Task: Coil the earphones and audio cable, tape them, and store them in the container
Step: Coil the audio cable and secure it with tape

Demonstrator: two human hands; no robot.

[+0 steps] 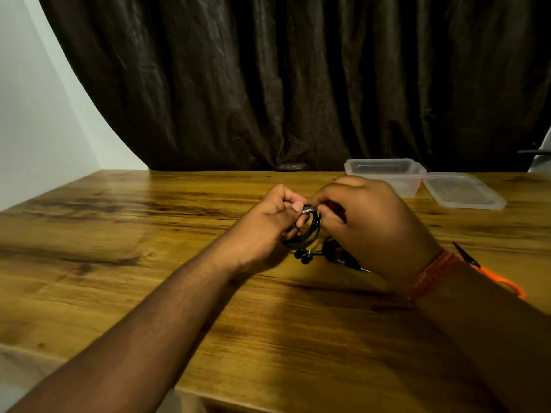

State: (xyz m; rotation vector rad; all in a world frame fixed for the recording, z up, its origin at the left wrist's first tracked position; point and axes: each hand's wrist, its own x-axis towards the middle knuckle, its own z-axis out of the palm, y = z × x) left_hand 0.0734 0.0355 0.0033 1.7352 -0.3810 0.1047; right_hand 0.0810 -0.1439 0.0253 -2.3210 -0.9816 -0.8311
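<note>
At frame centre, left hand [268, 222] and right hand [366, 222] pinch the coil [310, 231] between them, likely steadying it for taping; container [384, 174] waits open behind.

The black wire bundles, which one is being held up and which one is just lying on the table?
The coiled earphones are held up, pinched by the left hand and the right hand. The other cable lies on the table.

Glossy wooden table [119, 263], translucent plastic container [387, 174]
</note>
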